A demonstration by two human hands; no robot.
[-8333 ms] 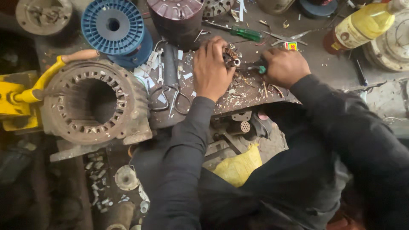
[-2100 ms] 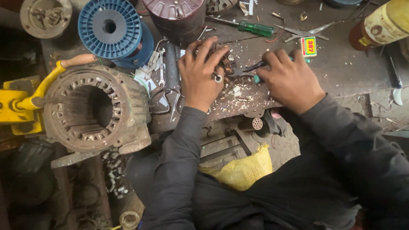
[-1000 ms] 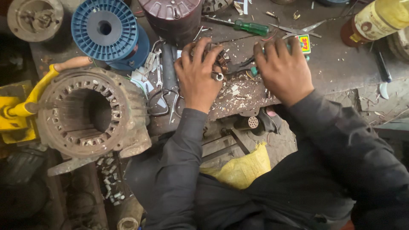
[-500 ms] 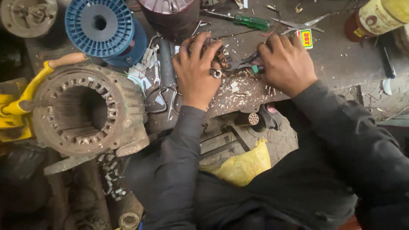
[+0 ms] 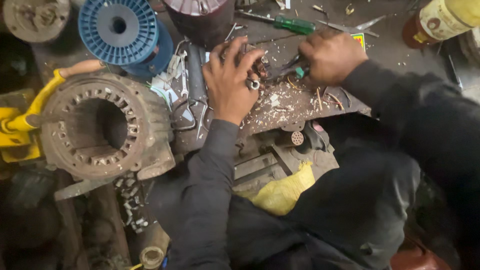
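Note:
My left hand [image 5: 230, 80] presses down on a small wound metal part [image 5: 257, 67] on the dirty workbench [image 5: 300, 107], fingers curled over it; a ring shows on one finger. My right hand [image 5: 330, 57] grips a tool with a teal handle [image 5: 299, 72], its tip pointing left into the part under my left hand. Both sleeves are dark. White scraps and bits of wire lie on the bench just below the hands.
A rusty motor stator housing [image 5: 102, 127] sits at left beside a yellow tool [image 5: 22, 125]. A blue wire spool [image 5: 122, 27], a dark spool [image 5: 200, 15], a green screwdriver [image 5: 287, 22], scissors [image 5: 350, 25] and a yellow bottle [image 5: 445, 17] lie at the back. A yellow bag [image 5: 282, 192] sits below.
The view has shifted slightly; both hands stay on the small part and the tool, with the right hand working the tool a little against it.

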